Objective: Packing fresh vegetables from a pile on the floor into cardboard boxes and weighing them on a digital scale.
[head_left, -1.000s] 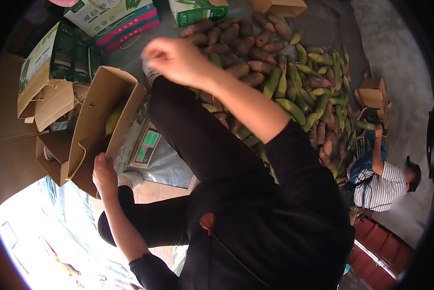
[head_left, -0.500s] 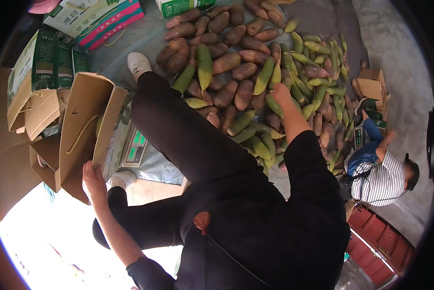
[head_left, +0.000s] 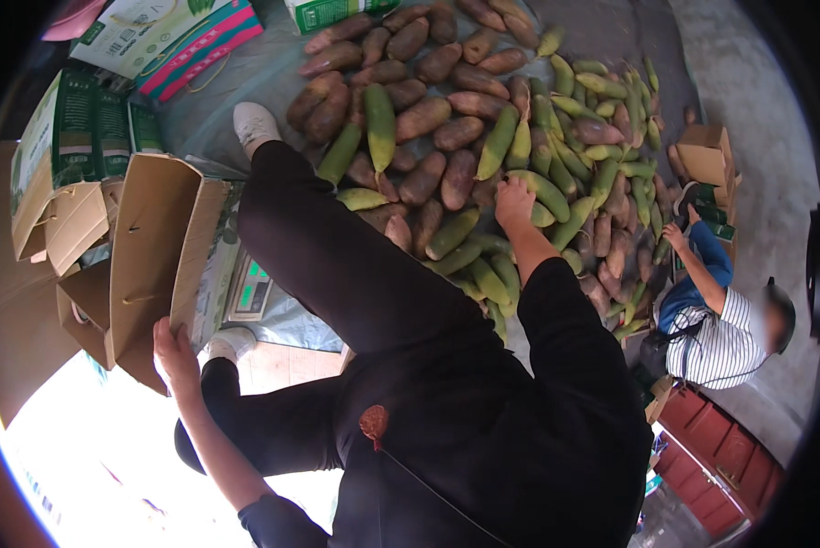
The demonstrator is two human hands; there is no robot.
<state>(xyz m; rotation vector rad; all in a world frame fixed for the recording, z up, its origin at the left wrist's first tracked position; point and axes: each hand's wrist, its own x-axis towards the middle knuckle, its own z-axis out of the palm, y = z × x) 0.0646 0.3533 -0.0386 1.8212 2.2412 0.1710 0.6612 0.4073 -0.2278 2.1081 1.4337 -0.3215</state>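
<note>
My right hand (head_left: 515,205) is closed at the near-left end of a long green radish (head_left: 547,194), among many others in the heap; its fingertips are partly hidden. Around it lie green radishes (head_left: 498,143) and reddish-brown ones (head_left: 457,179). My left hand (head_left: 176,358) grips the near edge of an upright, open-topped cardboard box (head_left: 160,239). The box stands on a scale (head_left: 251,290) with a lit green display, partly covered by the box. What lies inside the box is hidden from here.
More printed cartons (head_left: 67,137) stand at the left, and a white, teal and pink carton (head_left: 186,50) lies at the back left. On the right, a person in a striped shirt (head_left: 722,342) sits by cardboard boxes (head_left: 705,155). A red container (head_left: 716,447) is at lower right.
My right hand has shifted slightly left and toward me, and the green radish beside it shows more fully. My left hand stays on the box. The other person's arm now reaches toward the heap.
</note>
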